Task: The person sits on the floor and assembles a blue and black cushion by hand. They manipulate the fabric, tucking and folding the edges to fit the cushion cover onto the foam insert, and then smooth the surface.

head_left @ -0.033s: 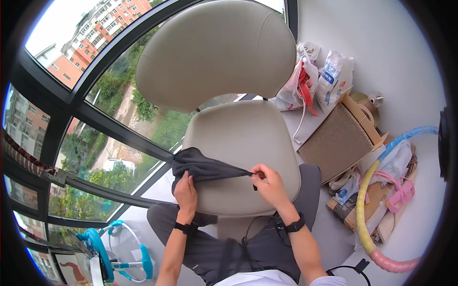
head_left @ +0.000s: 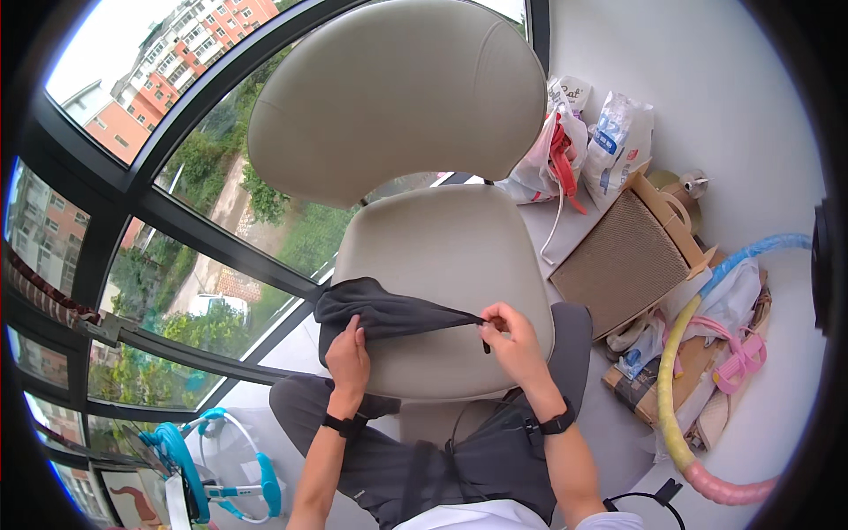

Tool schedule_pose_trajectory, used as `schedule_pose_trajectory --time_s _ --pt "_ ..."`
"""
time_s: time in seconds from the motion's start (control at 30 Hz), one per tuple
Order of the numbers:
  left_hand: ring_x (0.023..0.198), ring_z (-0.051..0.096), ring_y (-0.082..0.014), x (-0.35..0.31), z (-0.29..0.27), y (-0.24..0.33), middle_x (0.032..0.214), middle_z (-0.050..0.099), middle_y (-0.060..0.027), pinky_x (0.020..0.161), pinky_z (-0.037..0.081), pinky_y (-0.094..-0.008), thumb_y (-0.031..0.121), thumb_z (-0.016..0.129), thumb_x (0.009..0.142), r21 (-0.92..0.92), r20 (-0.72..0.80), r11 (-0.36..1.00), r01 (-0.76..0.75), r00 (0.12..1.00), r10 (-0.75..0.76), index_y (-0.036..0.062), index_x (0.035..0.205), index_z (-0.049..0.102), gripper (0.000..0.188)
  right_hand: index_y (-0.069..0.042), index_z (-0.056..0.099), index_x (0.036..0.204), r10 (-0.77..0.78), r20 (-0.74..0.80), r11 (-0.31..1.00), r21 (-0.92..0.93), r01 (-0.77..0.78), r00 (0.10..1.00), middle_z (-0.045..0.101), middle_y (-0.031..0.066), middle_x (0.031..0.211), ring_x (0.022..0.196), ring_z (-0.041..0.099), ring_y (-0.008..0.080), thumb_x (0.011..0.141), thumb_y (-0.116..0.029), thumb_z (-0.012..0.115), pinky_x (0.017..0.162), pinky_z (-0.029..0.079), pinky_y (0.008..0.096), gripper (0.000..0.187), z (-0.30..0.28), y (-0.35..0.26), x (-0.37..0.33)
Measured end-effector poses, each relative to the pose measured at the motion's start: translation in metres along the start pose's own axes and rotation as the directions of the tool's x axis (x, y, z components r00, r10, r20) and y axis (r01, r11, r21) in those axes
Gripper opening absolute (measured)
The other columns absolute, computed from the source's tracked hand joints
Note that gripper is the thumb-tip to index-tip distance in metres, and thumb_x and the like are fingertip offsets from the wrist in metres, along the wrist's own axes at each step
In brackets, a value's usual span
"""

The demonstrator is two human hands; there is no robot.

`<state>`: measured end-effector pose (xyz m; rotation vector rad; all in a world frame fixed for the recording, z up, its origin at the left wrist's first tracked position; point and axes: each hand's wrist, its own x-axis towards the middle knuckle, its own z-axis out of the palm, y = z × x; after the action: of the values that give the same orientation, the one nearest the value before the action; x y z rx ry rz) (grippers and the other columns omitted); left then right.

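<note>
A dark grey cloth (head_left: 389,309), bunched wide at its left and drawn to a narrow point at its right, stretches over the front of the beige chair seat (head_left: 442,256). My left hand (head_left: 349,358) is closed on its near edge at the wide part; some of those fingers are hidden behind the fabric. At the narrow tip, my right hand (head_left: 514,340) pinches the cloth between thumb and fingers. A small black end (head_left: 487,347) hangs below that pinch. What kind of article the cloth is, I cannot make out.
The chair backrest (head_left: 397,97) rises beyond the seat, beside large windows. To the right are plastic bags (head_left: 618,146), a cardboard scratcher box (head_left: 623,256), a coloured hoop (head_left: 671,371) and pink sandals (head_left: 740,362). A turquoise and white frame (head_left: 269,486) stands at the lower left.
My right hand has moved slightly right, pulling the cloth's narrow end farther out. My left hand has shifted only a little, still on the wide part.
</note>
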<state>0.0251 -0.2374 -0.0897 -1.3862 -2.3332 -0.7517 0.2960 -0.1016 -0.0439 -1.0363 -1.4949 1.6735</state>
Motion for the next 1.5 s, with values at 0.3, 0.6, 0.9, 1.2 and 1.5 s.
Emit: schedule_pose_trajectory --time_s 0.3,0.6,0.9,1.2,1.5 --pt "0.080 0.063 -0.0262 -0.050 -0.021 0.157 0.085 0.063 -0.0082 0.068 0.053 -0.0367 0.026 0.074 0.090 -0.571 0.402 0.730 -0.376 0.648 0.647 0.0039 0.100 0.067 0.025 -0.002 0.057 0.114 0.085 -0.560 0.974 0.221 0.050 0.824 0.059 0.0028 0.095 0.086 0.059 0.0108 0.097 -0.004 0.060 0.085 0.046 0.0240 0.018 -0.088 -0.005 -0.060" --pt "0.129 0.052 -0.0344 -0.038 -0.027 0.118 0.140 0.054 -0.0160 0.105 0.044 -0.0451 0.023 0.076 0.085 -0.465 0.381 0.848 -0.256 0.806 0.453 0.0015 0.135 0.056 0.057 -0.002 0.064 0.119 -0.174 -0.216 0.808 -0.589 0.014 0.961 0.059 0.0194 0.121 0.115 0.058 0.0352 0.089 -0.016 0.071 0.101 0.047 0.0418 0.034 -0.036 -0.009 -0.070" --pt "0.131 0.051 -0.0377 -0.066 -0.056 0.060 0.149 0.046 -0.0191 0.107 0.045 -0.0465 0.023 0.074 0.087 -0.303 0.484 0.952 0.052 0.869 0.106 0.0065 0.146 0.049 0.066 -0.003 0.057 0.138 -0.163 0.378 0.313 -0.856 0.411 0.911 0.041 0.0359 0.148 0.139 0.039 0.0479 0.088 -0.033 0.071 0.117 0.029 0.0566 0.060 0.082 0.031 -0.071" --pt "0.113 0.061 -0.0335 -0.071 -0.055 0.044 0.114 0.066 -0.0145 0.091 0.052 -0.0411 0.016 0.070 0.089 -0.429 0.447 0.839 0.334 0.886 -0.124 0.0055 0.130 0.060 0.043 -0.006 0.068 0.123 -0.234 0.362 0.485 -0.761 0.431 0.902 0.054 0.0276 0.140 0.130 0.050 0.0425 0.086 -0.027 0.073 0.110 0.038 0.0522 0.043 0.088 0.022 -0.067" --pt "0.089 0.062 -0.0294 -0.046 -0.073 0.072 0.091 0.063 -0.0075 0.089 0.048 -0.0451 0.004 0.072 0.079 -0.474 0.132 0.879 -0.042 0.984 0.118 0.0059 0.099 0.067 0.021 -0.007 0.072 0.111 -0.426 0.341 0.738 -0.405 0.539 0.838 0.068 0.0034 0.079 0.062 0.060 0.0189 0.084 -0.002 0.071 0.069 0.049 0.0324 0.027 0.074 -0.030 -0.060"
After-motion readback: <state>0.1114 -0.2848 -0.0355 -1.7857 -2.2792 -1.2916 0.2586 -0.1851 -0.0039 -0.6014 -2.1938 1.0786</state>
